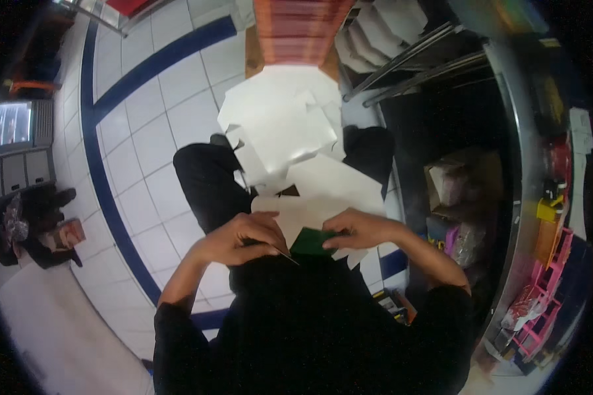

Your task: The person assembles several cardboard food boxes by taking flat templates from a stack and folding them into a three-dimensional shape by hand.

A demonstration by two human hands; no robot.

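A white tiled floor with dark blue bands (128,135) fills much of the left and centre of the frame. At upper centre lies a pile of glossy white flat sheets with notched, angular edges (277,125), between the person's black-clad legs (207,174); that position probably keeps the sheets within easy reach. Behind it, at the top edge, stands a reddish-orange banded block (302,29).

Nearer, at the centre, a cream-white angular sheet (339,184) lies close against the body, likely so that the lap and forearms can steady it. The left hand (244,238) is at its lower left, thumb and forefinger seemingly pinching a thin pale strip (287,255). The right hand (361,230) pinches a small dark green flat piece (307,242) by its right end, just below the picture's centre, perhaps to leave the rest of it uncovered and facing the left hand.
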